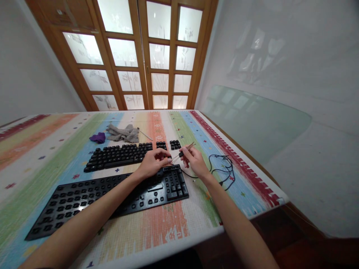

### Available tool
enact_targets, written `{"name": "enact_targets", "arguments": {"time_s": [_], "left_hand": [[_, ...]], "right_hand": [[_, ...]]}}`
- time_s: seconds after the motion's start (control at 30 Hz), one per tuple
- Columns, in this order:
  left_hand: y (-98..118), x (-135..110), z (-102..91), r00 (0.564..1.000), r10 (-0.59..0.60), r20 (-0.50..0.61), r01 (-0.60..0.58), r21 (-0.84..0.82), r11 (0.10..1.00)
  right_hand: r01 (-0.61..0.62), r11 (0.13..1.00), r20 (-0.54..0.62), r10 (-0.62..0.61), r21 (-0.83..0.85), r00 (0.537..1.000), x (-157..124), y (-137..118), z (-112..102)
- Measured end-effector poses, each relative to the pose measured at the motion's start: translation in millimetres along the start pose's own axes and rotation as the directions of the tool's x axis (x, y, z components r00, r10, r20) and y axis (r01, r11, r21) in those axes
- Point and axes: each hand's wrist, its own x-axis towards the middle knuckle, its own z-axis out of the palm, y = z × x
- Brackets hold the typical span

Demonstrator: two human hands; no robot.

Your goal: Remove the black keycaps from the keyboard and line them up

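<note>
A black keyboard base (123, 213) lies at a slant on the table; most of its key positions are bare, with some keycaps still on its right end. Above its upper right corner, my right hand (193, 160) is closed on a thin wire tool (191, 145) and a small black keycap (181, 154). My left hand (155, 162) meets it from the left, thumb and fingers pinched near the wire's thin ends. What sits between the left fingertips is too small to tell. Removed black keycaps (117, 155) stand in rows behind the base.
A grey cloth (123, 133), a purple cloth (97, 138) and a thin rod with a dark tip (145, 134) lie farther back. A black cable (231, 172) is coiled on the right. The striped tablecloth (168, 231) covers the table, whose right edge runs along a wall.
</note>
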Motion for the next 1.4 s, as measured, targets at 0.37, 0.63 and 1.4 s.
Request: {"name": "enact_targets", "arguments": {"time_s": [0.37,0.63,1.4], "left_hand": [[-16.5,42.8,25.1,0.974,0.199,0.107,-0.224,0.332,0.916],[-28.9,56.3,38.6,0.967,0.114,0.227,-0.221,0.531,0.818],[-42.5,65.9,34.8,0.970,0.182,0.160,-0.242,0.588,0.772]], "right_hand": [[0.031,0.999,-0.258,-0.035,-0.019,0.966,3.0,0.4,-4.6],[0.034,0.999,-0.264,-0.030,0.014,0.964,3.9,-1.6,-7.0],[0.051,0.999,-0.201,-0.049,0.002,0.978,2.0,-8.2,-10.3]]}}
